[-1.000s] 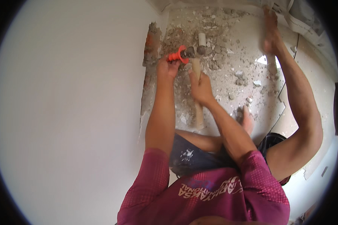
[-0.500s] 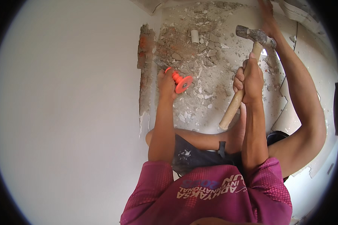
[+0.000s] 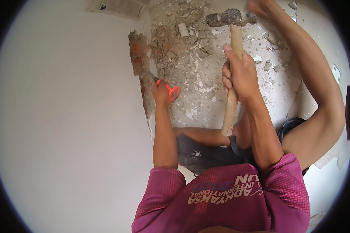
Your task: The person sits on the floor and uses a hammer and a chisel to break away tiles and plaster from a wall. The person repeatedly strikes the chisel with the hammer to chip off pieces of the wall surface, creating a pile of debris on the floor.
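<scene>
My left hand (image 3: 159,92) is wrapped round a chisel (image 3: 174,93) with an orange-red grip and round guard. Its dark blade points up and left, against or close to the chipped strip (image 3: 138,56) low on the white wall; exact contact is hard to see. In that strip, grey mortar and orange brick show. My right hand (image 3: 243,77) grips the wooden handle of a hammer (image 3: 230,116). The hammer's worn metal head is held up, to the right of the chisel and apart from it.
Broken plaster and mortar rubble (image 3: 182,62) covers the floor beside the wall. A short white pipe piece (image 3: 183,30) lies among it. Printed paper (image 3: 116,7) is at the far wall edge. My bare leg (image 3: 319,77) stretches along the right.
The chisel and my left hand have shifted left and slightly down, toward the chipped strip. The hammer has moved left and up, its handle now more upright. The view has shifted somewhat.
</scene>
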Available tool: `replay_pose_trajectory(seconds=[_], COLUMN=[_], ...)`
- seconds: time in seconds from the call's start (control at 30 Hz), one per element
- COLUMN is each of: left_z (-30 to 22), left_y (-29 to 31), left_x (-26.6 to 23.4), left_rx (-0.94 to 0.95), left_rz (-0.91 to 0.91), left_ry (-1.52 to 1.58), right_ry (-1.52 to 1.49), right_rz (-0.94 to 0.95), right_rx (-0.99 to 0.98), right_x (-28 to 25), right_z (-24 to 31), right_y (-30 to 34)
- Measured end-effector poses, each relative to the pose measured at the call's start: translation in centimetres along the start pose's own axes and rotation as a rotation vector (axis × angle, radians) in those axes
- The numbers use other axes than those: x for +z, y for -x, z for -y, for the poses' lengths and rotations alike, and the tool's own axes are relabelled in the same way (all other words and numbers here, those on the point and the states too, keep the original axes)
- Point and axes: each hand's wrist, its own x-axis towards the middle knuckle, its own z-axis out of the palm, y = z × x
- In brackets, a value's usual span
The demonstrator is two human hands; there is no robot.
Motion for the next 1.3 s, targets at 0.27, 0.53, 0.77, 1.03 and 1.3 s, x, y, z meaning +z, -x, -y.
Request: replay_pose_trajectory(seconds=[0.27,0.53,0.77,1.03,1.3], left_z=[-4.6,0.8,-3.5,-6.6,-8.7], left_y=[4.1,1.9,-1.5,-2.9,-2.1], left_x=[2.6,-0.6,0.6,1.2,1.4], left_rx=[-0.106,-0.234,-0.212,-0.158,-0.186], left_rz=[0.114,0.021,0.021,-0.041,-0.054], left_ry=[0.385,0.875,1.13,1.239,1.358], right_ry=[0.239,0.464,0.418,0.314,0.201], right_rz=[-0.097,-0.138,-0.276,-0.331,-0.39], right_rx=[-0.319,-0.397,-0.125,-0.25,-0.342], right_x=[0.0,-1.6,-6.0,-5.4,-6.2], right_z=[3.3,0.8,-4.5,0.8,2.5], right_y=[2.3,3.5,4.0,3.0,4.6])
